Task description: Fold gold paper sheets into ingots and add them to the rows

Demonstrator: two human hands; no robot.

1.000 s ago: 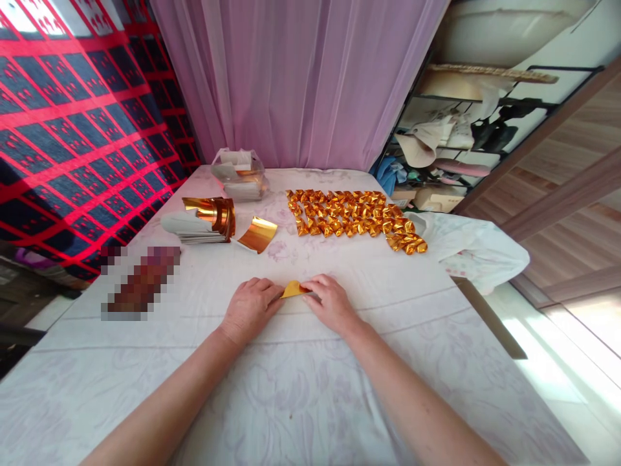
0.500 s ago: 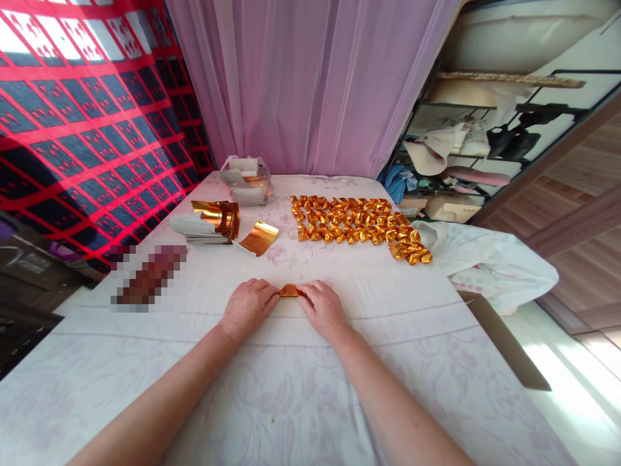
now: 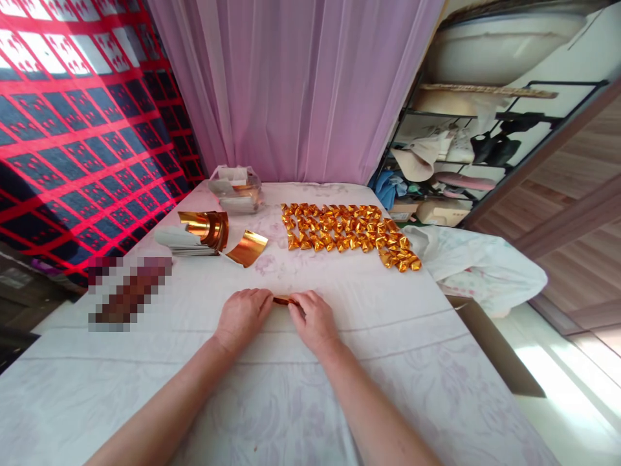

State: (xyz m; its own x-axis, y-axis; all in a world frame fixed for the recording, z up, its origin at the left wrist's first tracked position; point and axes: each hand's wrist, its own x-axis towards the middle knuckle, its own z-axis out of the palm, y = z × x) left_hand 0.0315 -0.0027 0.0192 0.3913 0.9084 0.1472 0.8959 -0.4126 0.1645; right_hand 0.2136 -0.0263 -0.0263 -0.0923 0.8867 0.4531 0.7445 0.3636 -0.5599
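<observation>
A narrow folded strip of gold foil paper [image 3: 281, 301] spans the gap between my two hands, just above or on the tablecloth. My left hand [image 3: 245, 315] pinches its left end, fingers closed. At the right end, my right hand [image 3: 313, 318] grips it between thumb and fingers. Beyond my hands lies a single gold foil sheet [image 3: 248, 248], slightly curled. To its left rests a fanned stack of foil sheets [image 3: 187, 241], white backs showing. Several folded gold foil pieces [image 3: 339, 226] stand in rows at the back right.
A clear plastic bag with paper in it [image 3: 236, 191] sits at the table's back edge. A white plastic bag [image 3: 480, 262] hangs by the right side, above a cardboard box [image 3: 499, 349]. A blurred-out object [image 3: 130, 291] lies at the left. The patterned tablecloth [image 3: 272, 401] covers the table.
The foil strip looks narrower and darker than before, tilted or folded over between my hands. My fingers have closed slightly nearer together. The whole view has shifted a little.
</observation>
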